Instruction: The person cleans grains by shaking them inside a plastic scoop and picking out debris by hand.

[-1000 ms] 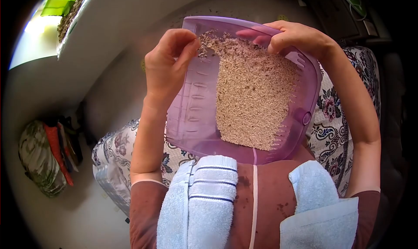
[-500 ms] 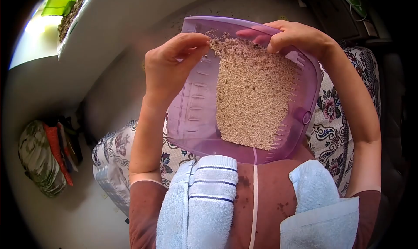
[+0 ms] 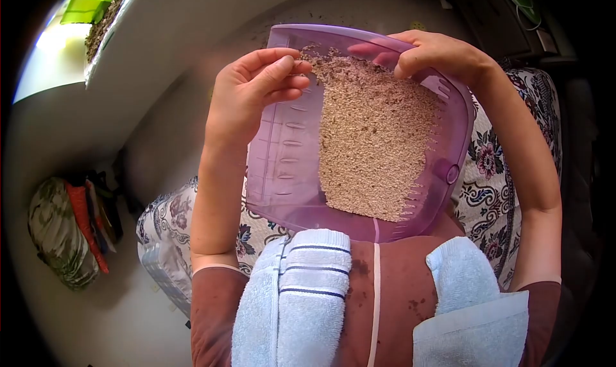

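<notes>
A translucent purple plastic tray [image 3: 276, 181] lies tilted across my lap, with a wide patch of small beige grains [image 3: 375, 145] spread over it. Darker bits [image 3: 346, 62] gather along the top of the patch. My right hand [image 3: 443, 55] grips the tray's far rim at the upper right, thumb inside and fingers seen through the plastic. At the upper left edge of the grains is my left hand [image 3: 256, 91], its thumb pressed against the fingers in a pinch. Whatever is between those fingertips is too small to name.
Light blue towels [image 3: 314, 296] hang over my chest. Patterned fabric [image 3: 484, 155] lies beneath the tray. On the left are a bag-like bundle [image 3: 54, 232] with a red item [image 3: 85, 219] and, higher up, a ledge holding dark soil-like material [image 3: 102, 30].
My left hand has drawn slightly left, away from the grains, and turned so the thumb and fingertips show. The right hand and the tray stay as they were.
</notes>
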`<state>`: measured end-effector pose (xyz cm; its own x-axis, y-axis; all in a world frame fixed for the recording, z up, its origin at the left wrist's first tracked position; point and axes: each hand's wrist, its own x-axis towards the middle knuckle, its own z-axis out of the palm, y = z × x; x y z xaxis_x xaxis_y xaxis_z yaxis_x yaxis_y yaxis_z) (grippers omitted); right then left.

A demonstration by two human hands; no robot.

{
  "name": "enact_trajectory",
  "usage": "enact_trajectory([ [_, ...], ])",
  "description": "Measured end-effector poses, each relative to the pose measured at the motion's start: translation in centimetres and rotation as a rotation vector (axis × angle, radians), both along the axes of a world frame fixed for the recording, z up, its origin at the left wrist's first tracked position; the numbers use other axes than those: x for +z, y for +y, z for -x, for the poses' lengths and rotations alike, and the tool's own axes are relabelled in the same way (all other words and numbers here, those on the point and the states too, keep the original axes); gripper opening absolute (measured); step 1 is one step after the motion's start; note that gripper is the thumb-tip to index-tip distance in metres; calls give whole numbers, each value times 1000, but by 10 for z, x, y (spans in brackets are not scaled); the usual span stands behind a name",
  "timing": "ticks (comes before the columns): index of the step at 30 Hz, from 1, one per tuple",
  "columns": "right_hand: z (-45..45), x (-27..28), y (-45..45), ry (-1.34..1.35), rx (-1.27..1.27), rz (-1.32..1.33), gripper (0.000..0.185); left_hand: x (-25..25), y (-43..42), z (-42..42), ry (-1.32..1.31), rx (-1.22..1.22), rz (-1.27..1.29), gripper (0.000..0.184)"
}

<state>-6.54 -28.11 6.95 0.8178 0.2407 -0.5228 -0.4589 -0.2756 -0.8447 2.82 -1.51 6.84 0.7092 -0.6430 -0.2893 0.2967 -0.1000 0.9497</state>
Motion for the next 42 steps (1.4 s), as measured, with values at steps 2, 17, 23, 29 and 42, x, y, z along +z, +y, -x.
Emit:
enact_trajectory([
  [2, 0, -1, -1, 4, 6, -6, 67, 0, 1, -1, 45, 8, 23, 23],
  [17, 1, -6, -4, -24, -2, -66, 65, -9, 25, -43, -1323, 376, -425, 25],
  [23, 0, -2, -2, 26, -7, -90, 65, -9, 10, -28, -1438, -2, -336, 20],
  [29, -1, -1, -1, 5, 15, -34, 66, -15, -22, -1, -1361, -170, -375, 10],
  [42, 1, -6, -5, -43, 22, -37, 61, -12, -15, -4, -870, -194, -218, 6],
])
